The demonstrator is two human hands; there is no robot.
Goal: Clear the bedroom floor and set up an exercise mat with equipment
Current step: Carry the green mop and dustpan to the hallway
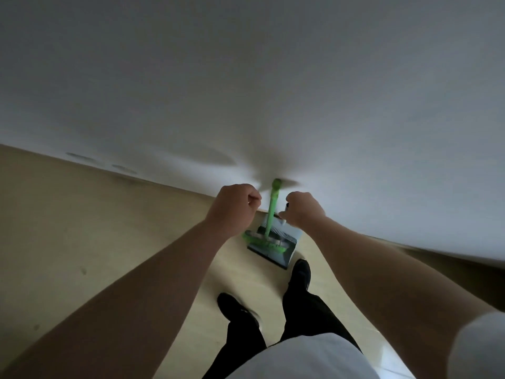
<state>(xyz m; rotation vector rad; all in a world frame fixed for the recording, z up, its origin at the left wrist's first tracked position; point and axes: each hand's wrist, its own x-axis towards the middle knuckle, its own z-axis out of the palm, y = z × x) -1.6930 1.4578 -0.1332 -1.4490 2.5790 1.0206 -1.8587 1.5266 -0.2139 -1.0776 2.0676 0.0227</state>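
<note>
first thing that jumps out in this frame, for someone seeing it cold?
The bright green broom at centre, standing upright against the white wall, its head resting in a grey-blue dustpan on the beige floor. Then the two hands either side of its handle: the left hand in a closed fist beside it, the right hand closed on what looks like a second, dark-tipped handle.

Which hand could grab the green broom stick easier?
Probably the right hand: it sits beside the green plastic broom handle, fingers nearly touching it. The left hand is a closed fist, slightly farther off.
</note>
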